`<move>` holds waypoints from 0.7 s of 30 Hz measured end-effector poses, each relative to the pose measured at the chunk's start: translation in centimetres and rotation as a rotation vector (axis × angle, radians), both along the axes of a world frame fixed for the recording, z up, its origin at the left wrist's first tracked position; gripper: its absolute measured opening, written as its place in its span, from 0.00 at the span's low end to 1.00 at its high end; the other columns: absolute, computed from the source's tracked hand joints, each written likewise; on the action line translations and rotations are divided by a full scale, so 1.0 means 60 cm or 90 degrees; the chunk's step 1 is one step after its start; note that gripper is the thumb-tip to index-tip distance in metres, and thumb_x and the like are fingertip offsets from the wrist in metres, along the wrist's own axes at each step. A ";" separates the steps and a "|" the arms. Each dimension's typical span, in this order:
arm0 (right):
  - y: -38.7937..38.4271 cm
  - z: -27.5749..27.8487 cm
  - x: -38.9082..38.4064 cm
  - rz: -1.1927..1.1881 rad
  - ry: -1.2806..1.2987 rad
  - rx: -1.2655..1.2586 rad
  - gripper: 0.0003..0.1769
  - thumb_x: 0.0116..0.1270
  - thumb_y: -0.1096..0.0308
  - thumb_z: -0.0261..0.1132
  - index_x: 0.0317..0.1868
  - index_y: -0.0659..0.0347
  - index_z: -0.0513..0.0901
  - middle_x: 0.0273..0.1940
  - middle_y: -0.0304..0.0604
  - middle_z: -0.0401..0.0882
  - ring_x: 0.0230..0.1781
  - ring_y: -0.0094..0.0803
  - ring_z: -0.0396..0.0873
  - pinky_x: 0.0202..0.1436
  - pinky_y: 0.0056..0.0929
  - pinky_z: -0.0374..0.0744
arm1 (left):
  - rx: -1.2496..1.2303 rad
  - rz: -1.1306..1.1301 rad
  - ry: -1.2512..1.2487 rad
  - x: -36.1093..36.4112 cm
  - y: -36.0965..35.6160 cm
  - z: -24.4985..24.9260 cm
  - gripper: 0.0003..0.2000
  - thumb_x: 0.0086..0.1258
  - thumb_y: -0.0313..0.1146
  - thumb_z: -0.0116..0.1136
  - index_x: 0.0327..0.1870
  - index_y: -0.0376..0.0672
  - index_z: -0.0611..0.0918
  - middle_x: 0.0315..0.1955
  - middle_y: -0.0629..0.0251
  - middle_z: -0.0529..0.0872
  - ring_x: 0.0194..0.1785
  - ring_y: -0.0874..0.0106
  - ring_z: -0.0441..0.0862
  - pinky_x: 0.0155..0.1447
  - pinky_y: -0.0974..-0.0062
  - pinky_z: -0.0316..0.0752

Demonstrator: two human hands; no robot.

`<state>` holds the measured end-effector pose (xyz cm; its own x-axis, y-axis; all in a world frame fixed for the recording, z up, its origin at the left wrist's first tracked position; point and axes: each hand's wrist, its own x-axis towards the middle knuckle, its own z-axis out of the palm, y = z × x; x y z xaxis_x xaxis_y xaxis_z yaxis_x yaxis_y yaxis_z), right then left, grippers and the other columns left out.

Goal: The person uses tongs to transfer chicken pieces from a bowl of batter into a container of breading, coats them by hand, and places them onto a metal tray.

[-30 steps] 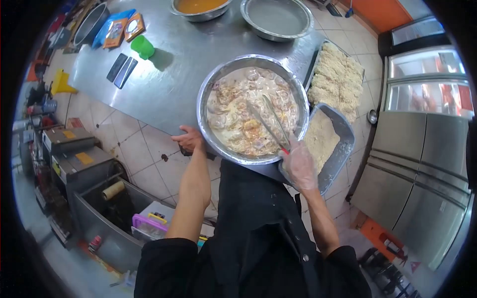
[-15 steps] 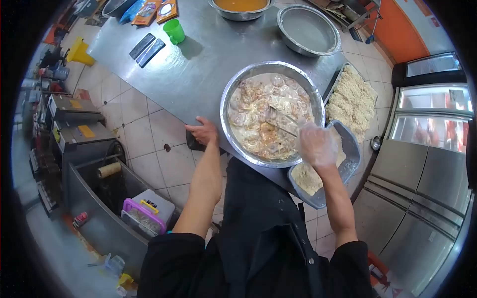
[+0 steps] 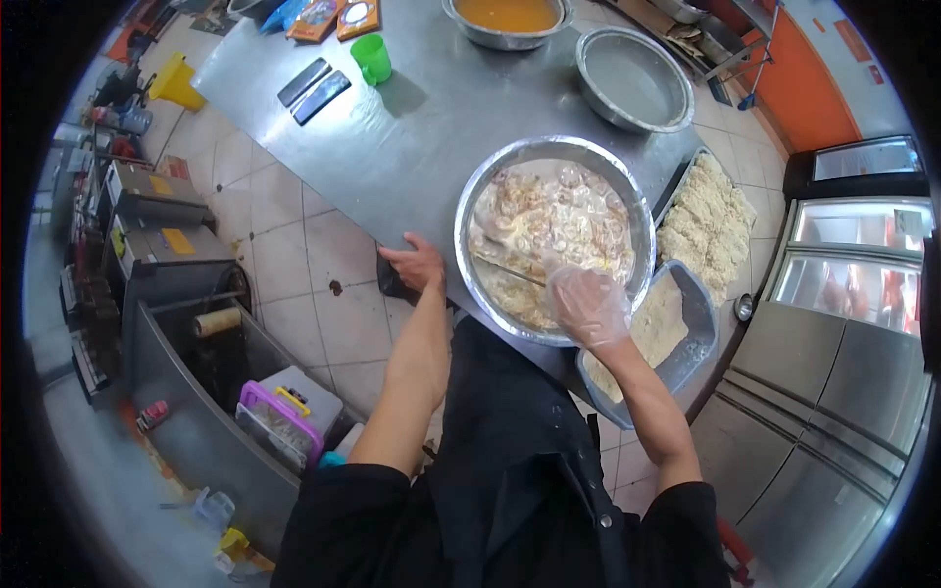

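Observation:
My right hand (image 3: 588,304), in a clear plastic glove, is closed around what look like thin metal tongs (image 3: 510,271). Their far end is sunk in pale, wet pieces that look like raw meat in batter (image 3: 559,216). A large steel bowl (image 3: 467,196) holds this mix at the table's near edge. At the left of the bowl, my bare left hand (image 3: 417,263) rests against the table edge, fingers apart and holding nothing. Something black (image 3: 390,282) hangs just below it. Beside my right wrist stands a grey-blue tub (image 3: 698,343) with pale flour (image 3: 657,328) in it.
A tray of crumbly coating (image 3: 708,220) lies right of the bowl. Farther back on the steel table (image 3: 441,108) are a bowl of cloudy liquid (image 3: 632,78), a bowl of orange liquid (image 3: 507,14), a green mug (image 3: 370,59) and two dark phone-like objects (image 3: 319,93).
My right hand has moved left and down over the bowl, sweeping the tongs toward its left side through the mix. My left hand stays at the table edge. The view has shifted slightly.

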<state>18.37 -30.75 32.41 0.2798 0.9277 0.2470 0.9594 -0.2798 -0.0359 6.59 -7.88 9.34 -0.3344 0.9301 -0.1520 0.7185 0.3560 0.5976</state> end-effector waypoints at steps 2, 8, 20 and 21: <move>0.016 0.043 0.026 -0.126 0.191 -0.386 0.08 0.71 0.70 0.55 0.42 0.62 0.80 0.30 0.49 0.86 0.30 0.44 0.88 0.33 0.46 0.84 | -0.026 0.001 0.005 -0.001 0.001 -0.005 0.37 0.76 0.54 0.48 0.77 0.35 0.60 0.63 0.39 0.79 0.57 0.41 0.82 0.61 0.47 0.76; -0.083 0.069 0.130 -0.134 0.353 -0.389 0.18 0.73 0.59 0.63 0.59 0.55 0.84 0.32 0.57 0.85 0.35 0.50 0.86 0.42 0.44 0.83 | -0.036 0.010 0.013 0.004 -0.002 0.007 0.36 0.76 0.54 0.48 0.77 0.37 0.60 0.61 0.40 0.80 0.56 0.41 0.83 0.60 0.47 0.76; -0.195 0.212 0.221 -0.335 0.599 -0.199 0.24 0.72 0.61 0.68 0.65 0.60 0.82 0.31 0.45 0.83 0.30 0.32 0.82 0.40 0.33 0.83 | -0.015 0.013 0.007 0.006 0.001 -0.013 0.36 0.75 0.54 0.49 0.76 0.37 0.61 0.56 0.38 0.83 0.54 0.40 0.84 0.58 0.46 0.77; -0.164 0.239 0.204 -0.345 0.454 -0.269 0.23 0.71 0.61 0.67 0.64 0.58 0.82 0.32 0.48 0.85 0.31 0.37 0.83 0.41 0.37 0.83 | -0.010 0.010 0.011 0.005 0.002 -0.026 0.36 0.75 0.55 0.48 0.76 0.37 0.61 0.56 0.38 0.83 0.54 0.40 0.84 0.58 0.46 0.77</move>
